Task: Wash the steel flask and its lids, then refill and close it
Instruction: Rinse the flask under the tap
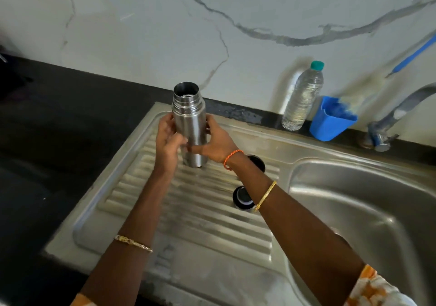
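Open-mouthed steel flask (190, 126) upright on ribbed drainboard (200, 211), left grip (168, 138) and right grip (218, 144) curled round its body, two lids (243, 198) just right of flask, sink basin (354, 199) beyond, dark counter (47, 140) left of flask.

The scene is evenly, moderately lit by soft, cool light, with no harsh shadows. The wall (212, 22) is pale and bright; the dark counter (35, 140) at left loses nearly all detail. Broad soft glare lies on the drainboard (200, 211) ridges and the basin (365, 199) rim. The bottle (303, 97) casts a faint shadow on the wall to its left. Wide-angle distortion bends the counter edge and tap (401, 109). The picture is slightly soft, smeared toward the edges.
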### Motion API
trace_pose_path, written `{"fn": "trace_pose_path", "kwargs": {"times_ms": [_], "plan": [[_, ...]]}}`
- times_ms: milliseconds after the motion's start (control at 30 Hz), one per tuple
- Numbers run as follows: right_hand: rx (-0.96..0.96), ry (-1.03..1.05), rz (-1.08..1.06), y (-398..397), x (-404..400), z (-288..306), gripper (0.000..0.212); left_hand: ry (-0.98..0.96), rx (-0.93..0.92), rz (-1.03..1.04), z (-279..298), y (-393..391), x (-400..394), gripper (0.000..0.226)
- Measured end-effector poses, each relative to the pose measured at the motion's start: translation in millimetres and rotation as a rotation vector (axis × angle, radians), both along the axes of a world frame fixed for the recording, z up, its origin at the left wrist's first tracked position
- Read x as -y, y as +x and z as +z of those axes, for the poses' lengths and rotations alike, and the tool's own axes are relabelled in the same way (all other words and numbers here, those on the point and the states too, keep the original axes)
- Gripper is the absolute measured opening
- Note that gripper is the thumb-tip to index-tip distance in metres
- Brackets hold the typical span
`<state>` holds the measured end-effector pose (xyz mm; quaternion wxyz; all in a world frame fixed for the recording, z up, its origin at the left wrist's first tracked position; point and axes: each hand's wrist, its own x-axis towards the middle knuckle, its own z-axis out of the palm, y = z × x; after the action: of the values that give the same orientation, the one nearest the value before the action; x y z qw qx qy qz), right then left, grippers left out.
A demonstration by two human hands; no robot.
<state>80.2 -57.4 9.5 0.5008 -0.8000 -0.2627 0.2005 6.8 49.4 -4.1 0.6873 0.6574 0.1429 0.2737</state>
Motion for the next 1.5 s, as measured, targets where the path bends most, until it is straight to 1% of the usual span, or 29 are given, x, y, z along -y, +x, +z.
{"fn": "trace_pose_path", "kwargs": {"times_ms": [67,133,300,433,533,600,633,667,733,800,867,933,1033,1067,1167,1267,1333,1367,1433,1467,1500], "plan": [[0.023,0.026,-0.032,3.2,-1.5,-1.2,0.076,-0.011,-0.016,-0.052,5.3,3.7,3.0,0.061],[0.04,0.041,-0.053,3.2,0.2,-1.7,0.074,0.02,-0.044,-0.06,9.4,3.0,5.3,0.065],[0.058,0.08,-0.068,-5.0,19.9,10.1,0.075,0.159,-0.066,-0.09,36.2,3.6,10.7,0.06],[0.09,0.157,-0.106,-8.4,52.7,38.0,0.073,0.351,-0.005,-0.139,76.6,2.4,32.1,0.065],[0.142,0.143,-0.149,-11.4,87.6,60.2,0.069,0.506,0.063,-0.16,109.4,-0.2,56.7,0.079],[0.186,0.111,-0.201,-17.4,118.3,73.4,0.064,0.563,0.117,-0.18,124.3,-1.9,74.6,0.09],[0.218,0.089,-0.225,-22.3,136.0,79.4,0.063,0.572,0.135,-0.194,129.7,-3.3,84.6,0.09],[0.254,0.071,-0.245,-26.4,151.8,82.1,0.063,0.577,0.141,-0.211,133.1,-5.0,92.4,0.087],[0.33,0.032,-0.301,-36.1,187.4,83.2,0.065,0.577,0.112,-0.286,133.8,-5.2,110.5,0.07],[0.403,-0.033,-0.344,-44.5,221.7,77.1,0.069,0.585,0.009,-0.396,129.2,-2.0,129.3,0.05],[0.413,-0.094,-0.345,-49.4,253.3,66.9,0.069,0.547,-0.091,-0.529,122.0,2.1,147.6,0.042],[0.381,-0.14,-0.331,-53.4,282.0,57.3,0.069,0.493,-0.186,-0.638,113.8,4.2,171.6,0.036],[0.338,-0.165,-0.325,-52.3,310.9,46.7,0.07,0.38,-0.309,-0.738,101.1,11.3,206.6,0.014],[0.324,-0.175,-0.324,-50.5,318.8,43.0,0.07,0.357,-0.332,-0.752,98.0,14.4,217.9,0.01],[0.25,-0.209,-0.335,-40.9,340.8,28.4,0.068,0.281,-0.383,-0.749,87.8,27.9,246.3,0.017],[0.046,-0.225,-0.295,-22.0,369.5,16.5,0.064,0.218,-0.422,-0.702,71.6,42.3,271.6,0.017],[-0.105,-0.145,-0.239,-5.0,390.4,15.5,0.049,0.156,-0.454,-0.629,58.6,51.4,289.1,0.017],[-0.149,-0.086,-0.263,4.6,397.8,16.4,0.039,0.126,-0.48,-0.577,52.8,54.9,296.3,0.019],[-0.248,0.067,-0.463,32.1,406.6,15.3,0.026,0.089,-0.528,-0.48,41.1,62.5,309.2,0.022],[-0.348,0.159,-0.588,49.6,407.2,13.4,0.023,0.086,-0.549,-0.453,35.5,67.3,315.8,0.024],[-0.477,0.253,-0.678,65.4,404.3,11.2,0.028,0.081,-0.566,-0.444,31.0,71.3,321.5,0.026]]}}
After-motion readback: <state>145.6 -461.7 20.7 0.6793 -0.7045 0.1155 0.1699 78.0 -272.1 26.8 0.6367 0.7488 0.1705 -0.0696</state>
